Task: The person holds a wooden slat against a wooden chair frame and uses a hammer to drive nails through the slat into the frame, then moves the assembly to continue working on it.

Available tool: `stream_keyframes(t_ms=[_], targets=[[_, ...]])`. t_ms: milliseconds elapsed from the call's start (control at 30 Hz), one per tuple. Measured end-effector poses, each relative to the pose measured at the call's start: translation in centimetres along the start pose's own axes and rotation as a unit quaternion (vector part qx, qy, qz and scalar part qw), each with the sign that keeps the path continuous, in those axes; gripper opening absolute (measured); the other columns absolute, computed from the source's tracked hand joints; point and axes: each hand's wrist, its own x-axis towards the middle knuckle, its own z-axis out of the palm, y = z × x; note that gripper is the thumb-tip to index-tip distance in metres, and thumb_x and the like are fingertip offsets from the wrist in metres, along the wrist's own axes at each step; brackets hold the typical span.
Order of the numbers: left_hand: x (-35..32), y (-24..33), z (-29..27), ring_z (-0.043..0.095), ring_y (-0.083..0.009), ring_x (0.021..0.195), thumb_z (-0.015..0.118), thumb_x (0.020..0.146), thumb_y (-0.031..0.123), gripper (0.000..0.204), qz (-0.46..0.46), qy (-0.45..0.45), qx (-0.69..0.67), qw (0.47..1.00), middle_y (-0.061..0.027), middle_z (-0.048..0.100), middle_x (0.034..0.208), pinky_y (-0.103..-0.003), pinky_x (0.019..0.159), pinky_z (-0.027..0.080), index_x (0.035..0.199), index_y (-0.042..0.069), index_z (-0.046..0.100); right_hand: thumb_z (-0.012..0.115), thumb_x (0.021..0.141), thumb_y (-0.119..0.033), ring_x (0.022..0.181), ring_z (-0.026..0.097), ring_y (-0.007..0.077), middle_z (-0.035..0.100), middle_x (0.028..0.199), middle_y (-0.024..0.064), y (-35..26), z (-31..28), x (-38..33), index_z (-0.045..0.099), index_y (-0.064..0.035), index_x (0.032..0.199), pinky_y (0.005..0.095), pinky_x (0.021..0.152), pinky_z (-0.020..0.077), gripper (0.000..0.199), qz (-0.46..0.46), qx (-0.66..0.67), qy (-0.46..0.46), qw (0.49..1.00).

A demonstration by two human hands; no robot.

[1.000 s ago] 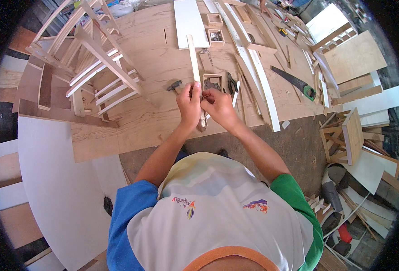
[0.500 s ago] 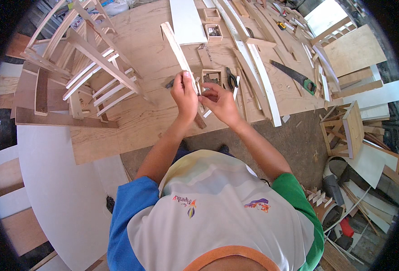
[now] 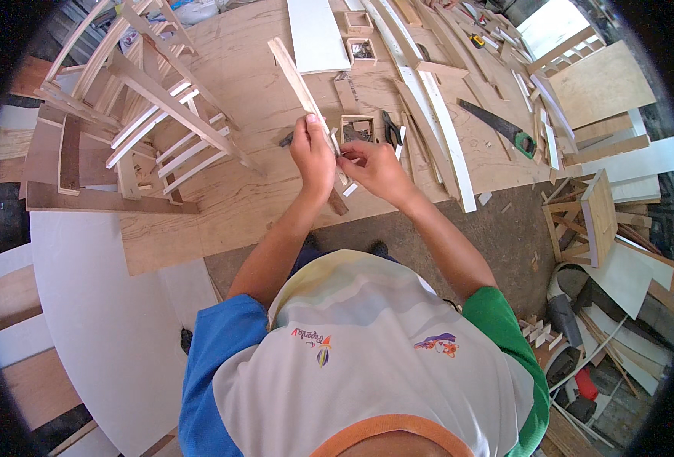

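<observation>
My left hand [image 3: 313, 155] is closed round a long, pale wooden strip [image 3: 294, 81], which slants up and away to the left over the workbench. The fingers of my right hand [image 3: 376, 169] are pinched together at the strip's near end, close beside the left hand. Whatever small thing they may hold there is hidden. Just beyond the hands stands a small wooden box [image 3: 357, 128] with dark bits in it, and black-handled pliers [image 3: 392, 129] lie to its right. A dark tool head [image 3: 286, 141], partly covered, shows left of my left hand.
Slatted wooden frames [image 3: 161, 99] stand at the bench's left. A handsaw [image 3: 497, 126] with a green handle lies at the right, past long white-edged boards [image 3: 436, 114]. Two more small boxes [image 3: 361, 52] sit farther back. A wooden stool [image 3: 581, 217] and offcuts are right of the bench.
The wooden strip's far end has shifted slightly left. Both hands keep nearly the same place, the right one turned a little at the strip's near end.
</observation>
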Motion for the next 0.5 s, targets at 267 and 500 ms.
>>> stream_keyframes(t_ms=[267, 500], targets=[[0.4, -1.3, 1.3, 0.056, -0.0184, 0.068, 0.043, 0.099, 0.027, 0.037, -0.036, 0.026, 0.011, 0.999, -0.0119, 0.062, 0.073, -0.034, 0.066, 0.045, 0.088, -0.004, 0.06, 0.064, 0.08, -0.014, 0.057, 0.064, 0.0322, 0.064, 0.071, 0.022, 2.0, 2.0, -0.4, 0.068, 0.0023, 0.087, 0.0365, 0.055, 0.0495, 0.018, -0.016, 0.04, 0.083, 0.996], [-0.2, -2.2, 1.9, 0.055, -0.0173, 0.062, 0.046, 0.098, 0.026, 0.038, -0.034, 0.036, 0.037, 0.998, -0.0103, 0.061, 0.067, -0.034, 0.063, 0.045, 0.082, -0.005, 0.061, 0.059, 0.084, -0.008, 0.054, 0.062, 0.0203, 0.061, 0.061, 0.0164, 2.5, 2.3, -1.3, 0.066, 0.0035, 0.089, 0.0329, 0.051, 0.0481, 0.014, -0.033, -0.018, 0.112, 0.993]])
